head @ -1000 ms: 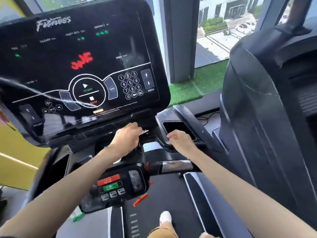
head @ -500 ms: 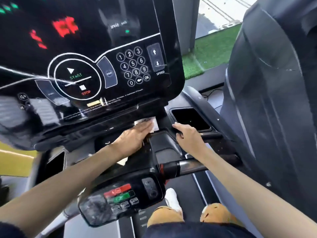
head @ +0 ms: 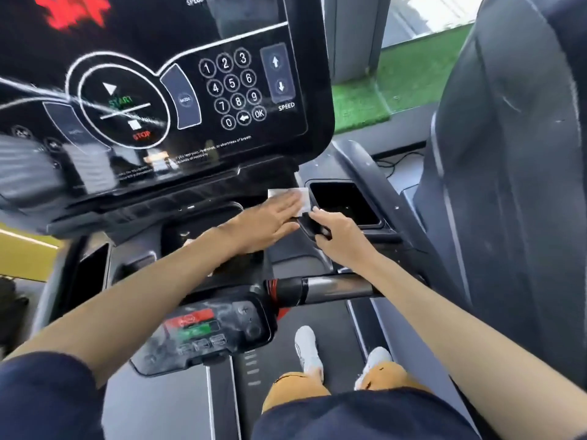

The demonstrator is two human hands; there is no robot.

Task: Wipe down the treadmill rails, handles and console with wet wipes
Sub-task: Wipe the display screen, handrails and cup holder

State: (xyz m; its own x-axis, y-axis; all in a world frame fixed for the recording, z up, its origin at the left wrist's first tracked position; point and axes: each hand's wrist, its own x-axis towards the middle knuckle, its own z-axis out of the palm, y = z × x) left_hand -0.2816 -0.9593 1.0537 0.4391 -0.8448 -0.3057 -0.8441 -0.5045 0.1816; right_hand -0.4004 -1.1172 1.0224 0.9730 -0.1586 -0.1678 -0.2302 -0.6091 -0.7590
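- Left hand (head: 270,222) flat, fingers straight, on wet wipe (head: 302,198), frame centre, under console (head: 190,90).
- Right hand (head: 338,235) curled round black grip (head: 309,225) beside cup pocket (head: 349,185).
- Neighbouring machine (head: 508,185) fills right edge.
- I see only the wipe's far edge; upper-left display blurred.

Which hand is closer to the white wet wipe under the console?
Left. The left hand lies flat on the wet wipe, pressing it down; the right hand holds the black handle just right of the wipe.
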